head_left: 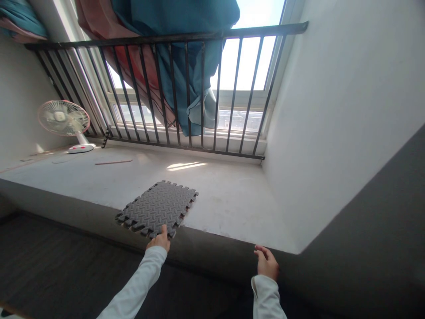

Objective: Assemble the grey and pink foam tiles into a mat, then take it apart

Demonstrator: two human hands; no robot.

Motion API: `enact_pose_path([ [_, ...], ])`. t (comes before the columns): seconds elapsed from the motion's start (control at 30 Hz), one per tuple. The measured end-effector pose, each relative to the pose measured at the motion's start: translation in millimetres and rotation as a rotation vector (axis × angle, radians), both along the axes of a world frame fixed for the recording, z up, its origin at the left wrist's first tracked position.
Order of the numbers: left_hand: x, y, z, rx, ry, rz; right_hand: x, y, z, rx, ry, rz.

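Observation:
A grey foam mat tile (161, 206) with interlocking edges and a raised tread pattern lies on the white window ledge (232, 201), its near side sticking out past the front edge. My left hand (160, 241) grips the tile's near corner, one finger on top and the rest partly hidden. To the right, my right hand (266, 262) is beside the ledge's front edge, away from the tile. Its fingers are bent and apart, with nothing visible between them.
A small white and pink fan (64, 119) stands at the ledge's left end. A thin reddish stick (113, 162) lies nearby. Behind runs a black metal railing (179, 40), with teal and red cloth (172, 79) at the window. A white wall (332, 110) bounds the right.

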State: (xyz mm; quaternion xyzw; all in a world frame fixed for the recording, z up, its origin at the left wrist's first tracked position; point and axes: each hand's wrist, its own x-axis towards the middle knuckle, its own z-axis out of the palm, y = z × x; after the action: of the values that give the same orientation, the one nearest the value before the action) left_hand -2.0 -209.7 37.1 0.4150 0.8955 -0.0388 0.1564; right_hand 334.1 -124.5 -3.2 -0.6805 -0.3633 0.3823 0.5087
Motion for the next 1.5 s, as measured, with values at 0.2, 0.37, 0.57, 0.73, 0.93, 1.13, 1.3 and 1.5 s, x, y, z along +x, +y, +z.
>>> enact_pose_path([
  [0.2,-5,4,-4.6,0.027,-0.02,0.056,4,2,-2.9,-0.056,0.037,0.026],
  [0.37,-7,8,-1.6,0.016,-0.004,0.049,4,1,-2.1,-0.039,0.07,0.016],
  [0.57,-5,6,-4.1,0.021,-0.01,0.055,5,3,-8.5,-0.051,0.104,0.034],
  [0.73,-3,2,-5.2,0.059,-0.014,0.042,3,3,-6.9,-0.024,0.099,0.03],
  [0.93,-6,0,-6.7,-0.017,-0.006,-0.12,-3,-1,1.0,-0.002,0.049,-0.002],
  [1.13,-7,1,-3.5,-0.061,0.004,-0.169,3,8,-15.2,-0.033,0.076,0.048],
  [1.3,-8,4,2.7,-0.123,-0.021,-0.192,5,10,-20.2,-0.026,0.095,0.052],
  [1.5,-10,12,-6.4,-0.091,-0.014,-0.105,5,9,-19.9,-0.039,0.086,0.066],
])
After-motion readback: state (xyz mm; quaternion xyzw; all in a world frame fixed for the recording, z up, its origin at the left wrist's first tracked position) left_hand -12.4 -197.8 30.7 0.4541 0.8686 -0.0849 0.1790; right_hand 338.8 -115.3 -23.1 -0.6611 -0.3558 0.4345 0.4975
